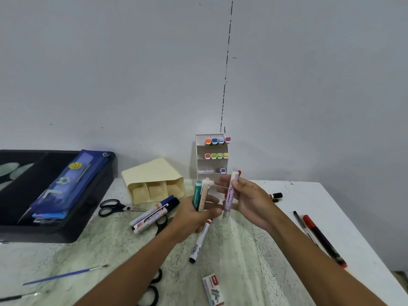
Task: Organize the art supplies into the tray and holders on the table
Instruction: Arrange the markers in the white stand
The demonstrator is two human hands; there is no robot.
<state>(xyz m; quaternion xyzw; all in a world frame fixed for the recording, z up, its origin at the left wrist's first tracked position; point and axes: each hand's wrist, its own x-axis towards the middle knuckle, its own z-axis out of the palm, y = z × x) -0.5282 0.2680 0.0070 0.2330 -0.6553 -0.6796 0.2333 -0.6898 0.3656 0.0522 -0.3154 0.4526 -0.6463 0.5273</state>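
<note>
Nearest, at 6 o'clock: staple box [213,288] flat on the table [254,250]; black scissors [152,290] just left of it; blue paintbrush [64,275] at 8 o'clock.

Middle ground, loose on the table: red-banded marker [199,241] under the hands; two whiteboard markers [154,214] side by side at 10 o'clock; a second pair of scissors [112,207] beyond them; red pen [323,240] with a dark pen beside it at 3 o'clock; two short markers [275,197] at 1 o'clock.

Centre, held above the table: left hand [194,217] grasping a green highlighter [197,195] and a peach highlighter [204,196], both upright. Right hand [249,202] pinching a lilac highlighter [229,195], upright, just in front of the white rack.

Far, at 12 o'clock: white tiered rack [199,151] against the wall, holding four highlighters on each of the top two shelves and one purple on the third. Cream holder [152,182] at 11 o'clock, its compartments apparently unfilled. Black tray [66,233] at 9 o'clock, holding a blue pencil case [70,184].

Status, as judged: rack roughly two-thirds stocked; three highlighters in hand to shelve. Markers, pens, scissors, brush and staples unsorted. Task under halfway.
</note>
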